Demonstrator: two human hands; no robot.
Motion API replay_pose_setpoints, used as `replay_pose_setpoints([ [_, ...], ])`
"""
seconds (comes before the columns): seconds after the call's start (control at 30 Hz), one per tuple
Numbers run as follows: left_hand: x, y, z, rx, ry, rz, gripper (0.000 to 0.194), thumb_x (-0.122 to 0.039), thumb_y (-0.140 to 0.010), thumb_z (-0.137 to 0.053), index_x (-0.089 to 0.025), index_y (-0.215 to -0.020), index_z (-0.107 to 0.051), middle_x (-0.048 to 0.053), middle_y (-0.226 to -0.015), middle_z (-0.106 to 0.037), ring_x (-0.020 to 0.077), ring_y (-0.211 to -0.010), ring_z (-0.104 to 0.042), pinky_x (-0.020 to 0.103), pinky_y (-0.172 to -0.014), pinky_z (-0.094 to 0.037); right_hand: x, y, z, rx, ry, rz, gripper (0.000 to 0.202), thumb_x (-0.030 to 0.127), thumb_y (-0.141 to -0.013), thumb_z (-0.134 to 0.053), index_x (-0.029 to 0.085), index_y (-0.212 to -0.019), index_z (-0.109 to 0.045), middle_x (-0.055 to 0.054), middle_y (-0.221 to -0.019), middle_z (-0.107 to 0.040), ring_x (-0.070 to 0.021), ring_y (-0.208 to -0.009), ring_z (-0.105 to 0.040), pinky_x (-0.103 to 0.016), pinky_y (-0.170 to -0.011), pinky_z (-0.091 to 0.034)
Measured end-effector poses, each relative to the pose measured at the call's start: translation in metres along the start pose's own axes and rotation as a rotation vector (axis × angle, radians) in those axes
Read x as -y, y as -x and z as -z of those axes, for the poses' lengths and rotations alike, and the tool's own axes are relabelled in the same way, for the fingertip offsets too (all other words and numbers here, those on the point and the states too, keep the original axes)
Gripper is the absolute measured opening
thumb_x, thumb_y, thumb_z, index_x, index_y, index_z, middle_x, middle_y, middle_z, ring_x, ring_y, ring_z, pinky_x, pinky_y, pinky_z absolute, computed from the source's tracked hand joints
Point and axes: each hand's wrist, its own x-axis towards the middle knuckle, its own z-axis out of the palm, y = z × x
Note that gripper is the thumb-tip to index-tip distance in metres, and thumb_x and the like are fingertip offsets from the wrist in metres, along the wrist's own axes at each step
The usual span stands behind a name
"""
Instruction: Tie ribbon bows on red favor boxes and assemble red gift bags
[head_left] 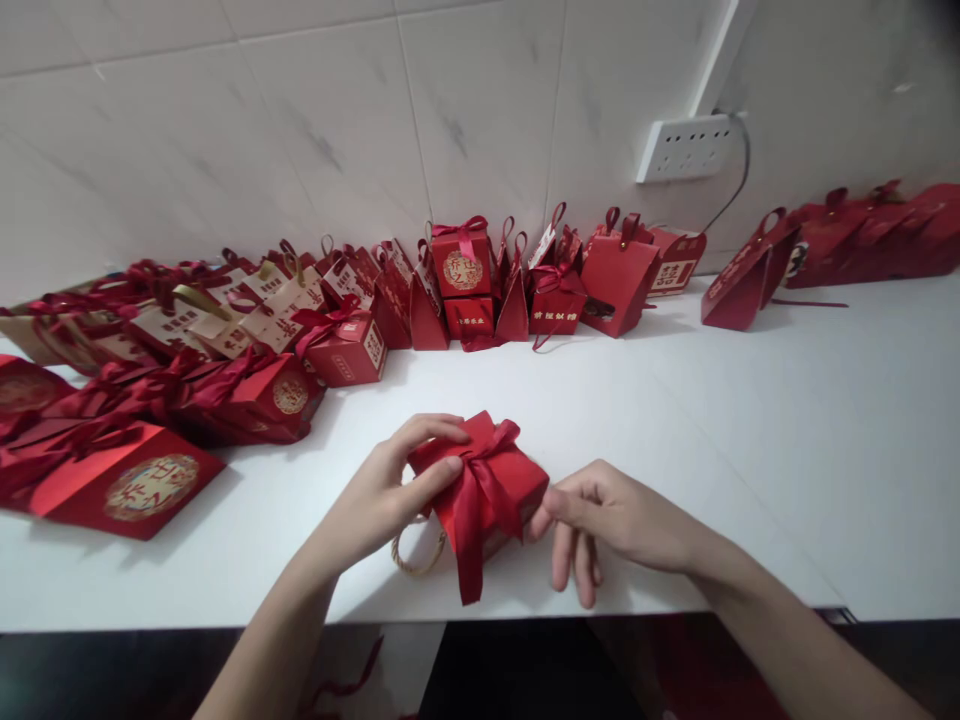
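Note:
A red gift box [529, 478] tied with a dark red ribbon [471, 500] sits near the front edge of the white table. The ribbon is knotted on top, and one tail hangs down the front. My left hand [382, 490] grips the box from its left, thumb on top beside the knot. At the right corner of the box, my right hand [615, 515] closes thumb and forefinger on its edge, while the other fingers hang loosely. A twisted gold cord loop [415, 568] shows at the lower left, under the box. The underside of the box is hidden.
Several red boxes with ribbon bows [150, 480] crowd the left. Small red and cream gift bags [262, 310] and upright boxes [469, 265] line the tiled wall. More red bags [862, 240] stand far right. A white power strip [686, 148] is on the wall. The white table's [720, 540] front edge is close.

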Motion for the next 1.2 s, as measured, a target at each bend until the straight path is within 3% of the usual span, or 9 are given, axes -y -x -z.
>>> replay_pose_setpoints([
  [0.13, 0.001, 0.000, -0.006, 0.038, -0.002, -0.098, 0.021, -0.036, -0.082, -0.061, -0.025, -0.099, -0.065, 0.008, -0.127, -0.053, 0.0263, -0.119, -0.050, 0.040, -0.103, -0.038, -0.003, 0.000, -0.035, -0.179, -0.046, 0.113, 0.047, 0.059, -0.079, -0.057, 0.014, -0.071, -0.064, -0.004, -0.059, -0.067, -0.0089, -0.046, -0.058, -0.019, -0.044, -0.043],
  [0.27, 0.004, -0.004, -0.004, 0.132, -0.026, -0.154, 0.020, -0.034, -0.082, -0.061, -0.024, -0.099, -0.064, 0.008, -0.130, -0.050, 0.0253, -0.122, -0.048, 0.040, -0.105, -0.036, -0.008, 0.007, -0.051, -0.343, -0.019, 0.212, 0.039, 0.051, -0.082, -0.056, 0.015, -0.069, -0.063, -0.002, -0.059, -0.064, -0.0088, -0.050, -0.056, -0.020, -0.049, -0.047],
  [0.5, 0.012, -0.015, -0.006, 0.176, 0.009, -0.226, 0.017, -0.033, -0.080, -0.063, -0.022, -0.093, -0.066, 0.008, -0.127, -0.052, 0.0248, -0.118, -0.051, 0.038, -0.104, -0.037, -0.020, 0.020, -0.036, -0.457, 0.118, 0.258, 0.040, 0.051, -0.082, -0.055, 0.017, -0.063, -0.056, 0.001, -0.052, -0.056, -0.0094, -0.050, -0.053, -0.021, -0.053, -0.045],
  [0.67, 0.010, -0.010, -0.010, 0.112, 0.094, -0.194, 0.022, -0.035, -0.080, -0.061, -0.021, -0.095, -0.067, 0.009, -0.126, -0.054, 0.0264, -0.120, -0.049, 0.040, -0.104, -0.036, -0.028, 0.032, -0.038, -0.555, 0.081, 0.198, 0.052, 0.066, -0.080, -0.047, 0.017, -0.063, -0.054, 0.002, -0.052, -0.051, -0.0072, -0.040, -0.044, -0.021, -0.040, -0.036],
  [0.73, 0.006, -0.008, -0.012, 0.061, 0.135, -0.180, 0.024, -0.037, -0.081, -0.057, -0.020, -0.093, -0.068, 0.010, -0.124, -0.056, 0.0264, -0.119, -0.050, 0.041, -0.104, -0.035, -0.029, 0.034, -0.050, -0.553, 0.082, 0.173, 0.057, 0.068, -0.082, -0.041, 0.017, -0.064, -0.055, 0.003, -0.047, -0.048, -0.0069, -0.038, -0.040, -0.020, -0.037, -0.030],
  [0.8, 0.002, -0.009, -0.015, 0.011, 0.156, -0.155, 0.027, -0.040, -0.083, -0.053, -0.018, -0.089, -0.068, 0.010, -0.118, -0.060, 0.0260, -0.115, -0.052, 0.041, -0.102, -0.037, -0.027, 0.031, -0.067, -0.481, 0.123, 0.162, 0.055, 0.065, -0.084, -0.040, 0.017, -0.068, -0.058, 0.002, -0.048, -0.050, -0.0084, -0.042, -0.045, -0.020, -0.039, -0.030],
  [0.93, -0.011, -0.015, -0.018, -0.028, 0.085, -0.090, 0.024, -0.040, -0.080, -0.057, -0.018, -0.081, -0.067, 0.008, -0.104, -0.064, 0.0231, -0.103, -0.058, 0.037, -0.094, -0.042, -0.018, 0.013, -0.092, -0.461, 0.233, 0.174, 0.033, 0.049, -0.083, -0.055, 0.018, -0.073, -0.060, 0.001, -0.061, -0.056, -0.0099, -0.053, -0.052, -0.021, -0.048, -0.037],
  [1.07, -0.020, -0.018, -0.019, 0.000, -0.077, -0.088, 0.016, -0.034, -0.076, -0.063, -0.020, -0.080, -0.065, 0.006, -0.104, -0.063, 0.0222, -0.102, -0.058, 0.036, -0.093, -0.042, -0.016, 0.004, -0.095, -0.518, 0.235, 0.181, 0.031, 0.043, -0.085, -0.050, 0.019, -0.065, -0.052, 0.005, -0.053, -0.047, -0.0073, -0.043, -0.040, -0.022, -0.046, -0.033],
  [1.2, -0.019, -0.016, -0.019, -0.012, -0.130, -0.090, 0.014, -0.033, -0.075, -0.064, -0.020, -0.079, -0.064, 0.005, -0.106, -0.061, 0.0217, -0.103, -0.057, 0.038, -0.096, -0.040, -0.022, 0.007, -0.093, -0.581, 0.304, 0.152, 0.036, 0.047, -0.084, -0.051, 0.019, -0.062, -0.050, 0.002, -0.055, -0.051, -0.0097, -0.051, -0.046, -0.023, -0.051, -0.035],
])
